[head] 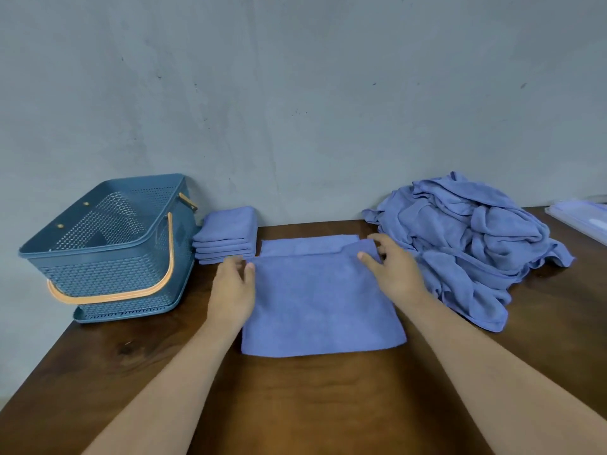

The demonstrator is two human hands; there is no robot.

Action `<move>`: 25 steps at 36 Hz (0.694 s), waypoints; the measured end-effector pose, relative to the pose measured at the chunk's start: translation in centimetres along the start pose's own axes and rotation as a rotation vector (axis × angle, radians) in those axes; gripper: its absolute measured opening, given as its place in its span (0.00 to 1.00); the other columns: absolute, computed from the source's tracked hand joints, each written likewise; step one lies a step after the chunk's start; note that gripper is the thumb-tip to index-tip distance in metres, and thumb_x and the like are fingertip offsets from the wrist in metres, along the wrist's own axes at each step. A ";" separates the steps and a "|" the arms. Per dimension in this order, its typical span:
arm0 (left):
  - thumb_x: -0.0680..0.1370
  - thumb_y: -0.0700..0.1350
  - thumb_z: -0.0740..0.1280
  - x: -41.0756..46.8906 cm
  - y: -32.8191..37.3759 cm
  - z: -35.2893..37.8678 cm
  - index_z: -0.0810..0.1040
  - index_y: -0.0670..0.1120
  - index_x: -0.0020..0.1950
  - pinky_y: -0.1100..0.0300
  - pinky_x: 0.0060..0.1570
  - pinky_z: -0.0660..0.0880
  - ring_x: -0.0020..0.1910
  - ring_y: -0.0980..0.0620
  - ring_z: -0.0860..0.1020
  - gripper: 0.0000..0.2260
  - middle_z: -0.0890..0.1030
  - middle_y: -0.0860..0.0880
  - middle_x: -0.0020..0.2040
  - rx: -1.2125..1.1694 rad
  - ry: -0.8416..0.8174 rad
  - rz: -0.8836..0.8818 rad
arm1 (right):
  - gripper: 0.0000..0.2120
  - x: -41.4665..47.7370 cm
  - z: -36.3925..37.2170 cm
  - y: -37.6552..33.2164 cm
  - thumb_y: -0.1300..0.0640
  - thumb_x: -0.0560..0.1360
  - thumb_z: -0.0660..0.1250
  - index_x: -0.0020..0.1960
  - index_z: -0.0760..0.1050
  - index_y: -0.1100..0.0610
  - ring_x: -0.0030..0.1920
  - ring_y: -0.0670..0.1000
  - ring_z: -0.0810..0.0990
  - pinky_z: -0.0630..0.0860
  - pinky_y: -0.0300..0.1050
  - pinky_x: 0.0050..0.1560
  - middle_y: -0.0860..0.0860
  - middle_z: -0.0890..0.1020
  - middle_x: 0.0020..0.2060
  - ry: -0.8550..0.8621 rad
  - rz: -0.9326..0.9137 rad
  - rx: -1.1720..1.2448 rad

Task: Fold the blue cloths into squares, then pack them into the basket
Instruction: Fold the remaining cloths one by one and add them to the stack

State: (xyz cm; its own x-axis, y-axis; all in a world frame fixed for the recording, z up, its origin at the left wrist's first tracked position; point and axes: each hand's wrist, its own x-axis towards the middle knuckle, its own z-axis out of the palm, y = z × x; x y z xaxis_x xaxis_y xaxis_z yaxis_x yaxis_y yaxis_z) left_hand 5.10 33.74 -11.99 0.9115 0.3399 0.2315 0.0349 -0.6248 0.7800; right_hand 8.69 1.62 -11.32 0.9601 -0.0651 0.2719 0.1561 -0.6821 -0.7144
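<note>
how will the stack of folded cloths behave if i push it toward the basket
Probably soft and light: the stack of folded cloths shows rounded, plush edges. Its loose layers may shear apart if pushed. Unlikely to roll; it sits flat.

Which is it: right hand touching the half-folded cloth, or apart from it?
Touching. The head view shows the right hand pinching the far right corner of the half-folded cloth, with the thumb lying on the fabric and no gap.
</note>
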 end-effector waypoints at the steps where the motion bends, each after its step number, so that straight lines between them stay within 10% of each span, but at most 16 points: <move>1: 0.86 0.50 0.64 0.3 0.2 0.6 0.75 0.44 0.69 0.48 0.58 0.73 0.63 0.42 0.76 0.15 0.79 0.44 0.62 0.085 0.024 0.041 | 0.22 0.3 0.5 0.2 0.45 0.82 0.69 0.74 0.72 0.50 0.56 0.56 0.78 0.77 0.55 0.58 0.53 0.80 0.59 -0.008 -0.030 -0.096; 7: 0.85 0.56 0.58 -1.7 1.0 3.7 0.76 0.54 0.70 0.50 0.68 0.68 0.68 0.49 0.75 0.16 0.79 0.55 0.67 0.535 -0.247 0.512 | 0.23 -1.2 4.1 -0.5 0.48 0.83 0.65 0.77 0.70 0.46 0.70 0.56 0.72 0.74 0.55 0.64 0.49 0.72 0.72 -0.123 -0.281 -0.413; 14: 0.84 0.69 0.47 -2.4 -0.6 5.3 0.47 0.62 0.86 0.46 0.83 0.40 0.85 0.55 0.40 0.31 0.44 0.60 0.86 0.628 -0.626 0.412 | 0.32 -3.4 5.8 1.1 0.30 0.84 0.44 0.85 0.43 0.39 0.84 0.49 0.37 0.40 0.56 0.84 0.43 0.40 0.85 -0.530 -0.249 -0.535; 25: 0.83 0.73 0.43 -9.0 -0.9 3.4 0.37 0.65 0.84 0.46 0.83 0.36 0.82 0.57 0.31 0.33 0.34 0.62 0.84 0.659 -0.597 0.442 | 0.35 -9.6 3.2 0.8 0.27 0.82 0.40 0.84 0.35 0.36 0.82 0.46 0.29 0.37 0.57 0.84 0.42 0.33 0.83 -0.534 -0.275 -0.557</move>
State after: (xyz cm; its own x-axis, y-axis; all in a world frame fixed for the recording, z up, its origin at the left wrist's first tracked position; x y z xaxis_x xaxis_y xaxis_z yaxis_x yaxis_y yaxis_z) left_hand -1.69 28.84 -16.75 0.9481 -0.3144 -0.0478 -0.3021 -0.9374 0.1735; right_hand 0.33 4.04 -16.53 0.9074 0.4168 -0.0539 0.3987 -0.8942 -0.2038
